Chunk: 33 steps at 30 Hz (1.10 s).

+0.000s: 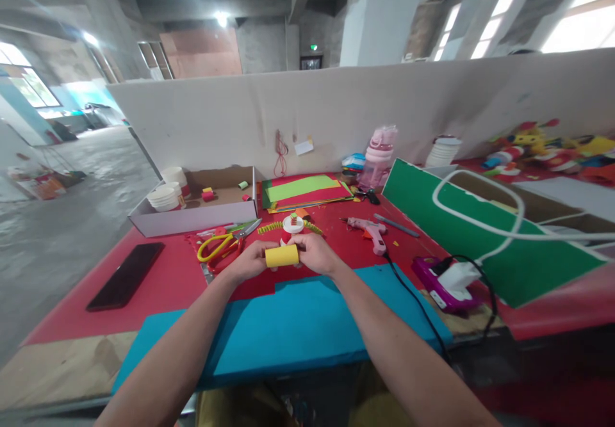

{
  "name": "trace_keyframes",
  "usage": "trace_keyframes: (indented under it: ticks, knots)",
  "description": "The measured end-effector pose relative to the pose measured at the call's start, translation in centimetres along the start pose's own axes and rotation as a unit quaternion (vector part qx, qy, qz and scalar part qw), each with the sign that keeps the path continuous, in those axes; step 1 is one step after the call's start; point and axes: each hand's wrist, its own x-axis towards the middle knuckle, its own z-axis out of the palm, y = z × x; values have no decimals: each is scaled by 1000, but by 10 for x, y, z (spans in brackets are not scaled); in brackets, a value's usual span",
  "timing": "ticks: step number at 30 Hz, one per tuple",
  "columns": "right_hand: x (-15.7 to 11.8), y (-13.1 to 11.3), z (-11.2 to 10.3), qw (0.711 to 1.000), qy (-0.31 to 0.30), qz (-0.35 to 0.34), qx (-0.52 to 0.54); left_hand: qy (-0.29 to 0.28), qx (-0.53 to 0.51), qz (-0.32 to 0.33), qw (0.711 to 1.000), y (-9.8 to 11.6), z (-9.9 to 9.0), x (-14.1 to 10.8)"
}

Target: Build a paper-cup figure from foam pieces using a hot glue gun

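Between my two hands is a yellow paper tube [282, 256], lying level over the red table covering. My left hand [251, 260] grips its left end and my right hand [314, 254] its right end, both with fingers closed. Just behind it stands a white paper cup [293, 224] with folded yellow-green paper strips [271, 227] sticking out on both sides. The cup's lower part is hidden by my hands and the tube. Yellow-handled scissors [225, 246] lie left of my left hand. To the right rests a pink hot glue gun [369, 232].
A black phone [125, 276] lies at left, below an open box [192, 221] holding paper cups and small paper rolls. Coloured paper sheets [305, 189] are stacked behind. On the right are a purple power strip [444, 286], a green board [475, 235], cables and a pink bottle [378, 155].
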Motion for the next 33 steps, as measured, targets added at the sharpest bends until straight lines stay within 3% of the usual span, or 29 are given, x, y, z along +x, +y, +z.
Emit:
trace_keyframes:
  ticks: [7,12,18,23,33]
  knots:
    - [-1,-1,-1,998,18,-34,-54,9,9,37,999,-4,-1,1]
    - [0,2,-3,998,26,-31,-57,36,39,2,999,-4,-4,0]
    - [2,2,0,998,9,-41,-51,-23,53,33,998,6,0,-1]
    - [-2,-3,2,999,-35,-17,-5,0,45,12,999,-5,-1,1]
    - [-4,-6,-4,999,17,-21,-43,-1,77,20,997,-3,-1,1]
